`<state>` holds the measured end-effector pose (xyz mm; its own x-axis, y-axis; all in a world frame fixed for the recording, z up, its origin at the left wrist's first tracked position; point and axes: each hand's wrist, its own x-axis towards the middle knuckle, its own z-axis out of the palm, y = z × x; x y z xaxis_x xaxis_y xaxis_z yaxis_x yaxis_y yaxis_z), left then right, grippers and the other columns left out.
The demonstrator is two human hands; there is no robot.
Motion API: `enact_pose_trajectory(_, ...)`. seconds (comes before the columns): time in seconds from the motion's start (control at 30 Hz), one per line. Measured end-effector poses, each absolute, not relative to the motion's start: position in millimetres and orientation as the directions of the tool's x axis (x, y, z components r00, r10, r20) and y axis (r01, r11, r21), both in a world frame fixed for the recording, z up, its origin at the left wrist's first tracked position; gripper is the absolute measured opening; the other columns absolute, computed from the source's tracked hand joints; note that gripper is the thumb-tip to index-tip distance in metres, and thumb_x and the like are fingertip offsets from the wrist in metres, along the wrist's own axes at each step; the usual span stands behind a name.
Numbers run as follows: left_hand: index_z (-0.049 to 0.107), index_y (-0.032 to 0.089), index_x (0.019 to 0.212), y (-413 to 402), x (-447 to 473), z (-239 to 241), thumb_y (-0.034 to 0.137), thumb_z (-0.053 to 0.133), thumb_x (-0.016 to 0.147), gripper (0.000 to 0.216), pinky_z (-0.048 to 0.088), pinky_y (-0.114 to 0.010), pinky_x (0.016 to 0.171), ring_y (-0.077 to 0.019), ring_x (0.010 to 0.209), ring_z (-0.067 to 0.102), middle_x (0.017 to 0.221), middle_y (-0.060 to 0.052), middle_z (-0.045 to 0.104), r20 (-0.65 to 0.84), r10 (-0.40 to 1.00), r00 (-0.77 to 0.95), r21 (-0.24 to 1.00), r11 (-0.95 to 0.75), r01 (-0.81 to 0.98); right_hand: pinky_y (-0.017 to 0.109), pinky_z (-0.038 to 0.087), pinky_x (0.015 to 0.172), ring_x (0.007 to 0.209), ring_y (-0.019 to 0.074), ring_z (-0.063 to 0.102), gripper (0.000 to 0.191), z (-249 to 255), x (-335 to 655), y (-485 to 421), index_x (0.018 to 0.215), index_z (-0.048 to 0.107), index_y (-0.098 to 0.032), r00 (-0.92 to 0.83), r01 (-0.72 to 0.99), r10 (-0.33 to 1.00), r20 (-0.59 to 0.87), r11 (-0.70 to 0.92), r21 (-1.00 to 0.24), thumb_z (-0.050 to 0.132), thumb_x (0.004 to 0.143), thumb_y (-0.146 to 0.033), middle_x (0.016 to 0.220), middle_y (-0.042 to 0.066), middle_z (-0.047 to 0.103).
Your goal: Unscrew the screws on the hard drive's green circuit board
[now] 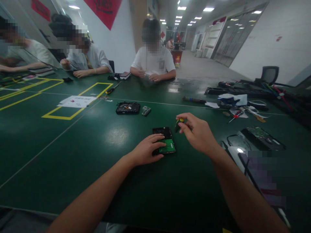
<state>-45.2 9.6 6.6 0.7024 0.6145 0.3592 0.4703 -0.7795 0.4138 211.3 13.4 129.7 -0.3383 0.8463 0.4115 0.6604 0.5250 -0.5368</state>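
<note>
A black hard drive with a green circuit board on its near end lies on the green table in front of me. My left hand rests on the drive's near left side, fingers curled over the board's edge. My right hand hovers just right of the drive and pinches a small screwdriver with a yellow and black handle, held upright above the drive's far right corner.
Another black drive and a loose green board lie farther back. Papers sit in a yellow-taped box at left. Tools, cables and boards crowd the right side. Three people sit across the table.
</note>
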Motion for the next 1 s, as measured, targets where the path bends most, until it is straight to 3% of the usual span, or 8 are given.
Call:
enact_pose_trajectory(0.23,0.065,0.025,0.133,9.1,-44.8,7.2,0.035,0.075,0.087,0.048,0.041,-0.058,0.119,-0.0337,0.146,0.047,0.153,-0.012,0.054,0.347,0.616,0.708,0.390,-0.781,0.488,0.036,0.050,0.078,0.089,0.0211,0.067,0.015,129.2,211.0,13.9,0.108,0.070,-0.023,-0.363,0.652,0.808,0.465,0.577,-0.493,0.058,0.101,-0.028,0.111,0.008,0.071)
enact_pose_trajectory(0.43,0.064,0.023,0.133,10.0,-43.8,5.1,0.037,0.074,0.088,0.048,0.042,-0.057,0.119,-0.0320,0.146,0.047,0.152,-0.013,0.055,0.350,0.609,0.711,0.361,-0.789,0.498,0.037,0.050,0.076,0.085,0.0214,0.069,0.022,128.0,211.1,13.7,0.119,0.066,-0.022,-0.316,0.667,0.839,0.442,0.528,-0.525,0.057,0.100,-0.025,0.100,0.006,0.074)
enact_pose_trajectory(0.57,0.064,0.024,0.134,9.1,-42.8,5.3,0.035,0.074,0.088,0.048,0.040,-0.057,0.121,-0.0318,0.146,0.047,0.154,-0.011,0.054,0.348,0.604,0.717,0.345,-0.793,0.501,0.037,0.051,0.078,0.086,0.0217,0.069,0.024,126.3,209.9,14.2,0.121,0.066,-0.020,-0.315,0.665,0.842,0.439,0.525,-0.531,0.056,0.101,-0.026,0.104,0.008,0.074)
enact_pose_trajectory(0.7,0.066,0.023,0.131,7.4,-42.4,7.1,0.035,0.074,0.088,0.046,0.039,-0.056,0.122,-0.0324,0.146,0.048,0.154,-0.012,0.054,0.357,0.603,0.714,0.347,-0.795,0.498,0.036,0.051,0.079,0.085,0.0199,0.067,0.019,125.6,209.3,14.8,0.114,0.069,-0.022,-0.332,0.644,0.805,0.491,0.574,-0.505,0.057,0.101,-0.029,0.113,0.008,0.071)
enact_pose_trajectory(0.8,0.066,0.022,0.131,6.4,-41.9,9.0,0.035,0.074,0.088,0.045,0.039,-0.057,0.122,-0.0326,0.146,0.048,0.154,-0.012,0.054,0.354,0.607,0.711,0.345,-0.792,0.504,0.035,0.050,0.076,0.083,0.0196,0.066,0.014,124.9,208.7,14.8,0.108,0.069,-0.022,-0.343,0.646,0.796,0.499,0.585,-0.490,0.060,0.099,-0.028,0.105,0.007,0.071)
enact_pose_trajectory(1.0,0.066,0.021,0.130,4.6,-40.4,12.1,0.035,0.073,0.089,0.044,0.039,-0.056,0.122,-0.0316,0.146,0.048,0.155,-0.014,0.053,0.338,0.609,0.717,0.322,-0.791,0.520,0.034,0.050,0.075,0.073,0.0172,0.068,0.025,122.8,206.9,15.0,0.123,0.065,-0.019,-0.346,0.629,0.816,0.463,0.568,-0.531,0.055,0.100,-0.021,0.099,0.006,0.074)
